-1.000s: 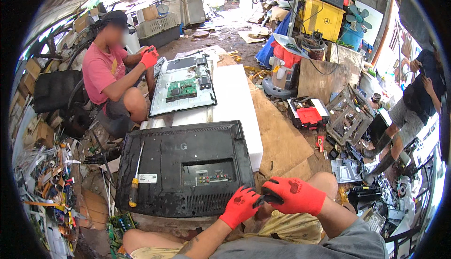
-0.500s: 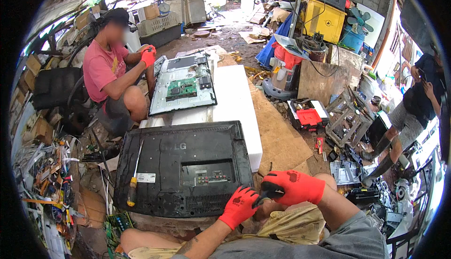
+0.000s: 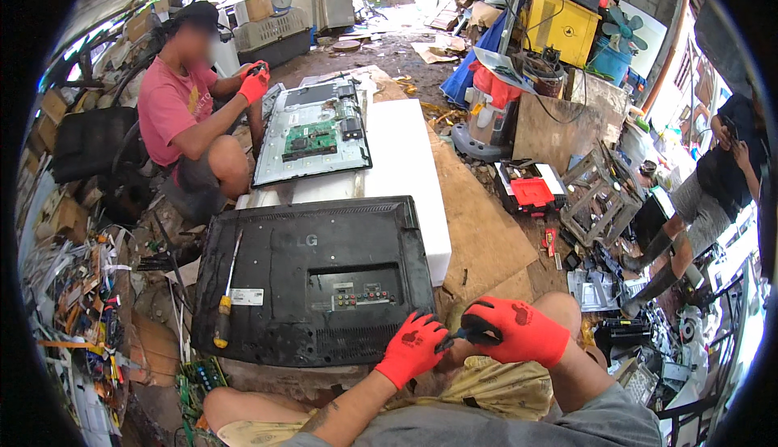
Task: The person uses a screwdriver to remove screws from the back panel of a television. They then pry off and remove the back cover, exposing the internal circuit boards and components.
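Note:
Both my hands wear red gloves with black fingertips and are close together above my lap, beside the near right corner of a flat television (image 3: 279,260). My left hand (image 3: 412,348) has its fingers curled in a pinch. My right hand (image 3: 519,330) is closed too, its fingertips almost meeting the left ones. Between them is a small dark piece (image 3: 460,334), too small and covered to name. The black television lies back side up, its socket panel facing upward. A screwdriver (image 3: 225,306) with a yellow and black handle rests on its left part.
Across from me a person (image 3: 190,98) in red gloves sits by an opened screen panel (image 3: 312,135) with a green circuit board. White foam (image 3: 405,155) lies under it. Scrap (image 3: 89,309) is heaped at left. An open toolbox (image 3: 531,192) stands right; another person (image 3: 717,179) stands beyond.
My right hand has turned slightly, and the fingertips of both hands remain close together. The view has shifted a little. The seated person's hands have come closer together.

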The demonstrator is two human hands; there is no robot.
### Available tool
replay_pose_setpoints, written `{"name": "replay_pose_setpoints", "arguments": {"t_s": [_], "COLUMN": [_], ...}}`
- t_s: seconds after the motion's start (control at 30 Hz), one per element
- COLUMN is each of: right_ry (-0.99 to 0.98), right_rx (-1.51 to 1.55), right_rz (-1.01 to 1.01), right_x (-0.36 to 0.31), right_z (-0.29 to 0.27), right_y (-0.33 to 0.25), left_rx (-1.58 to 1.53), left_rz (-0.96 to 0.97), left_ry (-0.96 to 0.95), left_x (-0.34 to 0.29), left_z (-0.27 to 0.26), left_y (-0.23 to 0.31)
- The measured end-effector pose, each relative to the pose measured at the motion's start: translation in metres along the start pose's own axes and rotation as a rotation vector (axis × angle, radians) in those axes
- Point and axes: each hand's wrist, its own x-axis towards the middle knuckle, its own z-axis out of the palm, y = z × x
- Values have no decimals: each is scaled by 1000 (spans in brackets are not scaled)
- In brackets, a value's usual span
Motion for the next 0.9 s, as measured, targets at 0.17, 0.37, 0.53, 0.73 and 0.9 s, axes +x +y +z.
{"name": "replay_pose_setpoints", "arguments": {"t_s": [0.17, 0.37, 0.53, 0.73, 0.9], "right_ry": [84, -39, -123, -106, -206], "right_rx": [-191, -295, -262, -431, -459], "right_rz": [-21, -59, -134, -40, -54], "right_x": [15, 36, 35, 33, 37], "right_z": [6, 8, 2, 3, -3], "right_y": [-12, -21, -15, -29, -24], "left_rx": [-45, -130, -146, -170, -162], "left_rz": [-8, -39, 3, -40, -26], "left_ry": [68, 63, 113, 90, 54], "left_x": [2, 2, 0, -2, 2], "left_z": [-2, -11, -2, -2, -13], "left_y": [1, 6, -2, -3, 7]}}
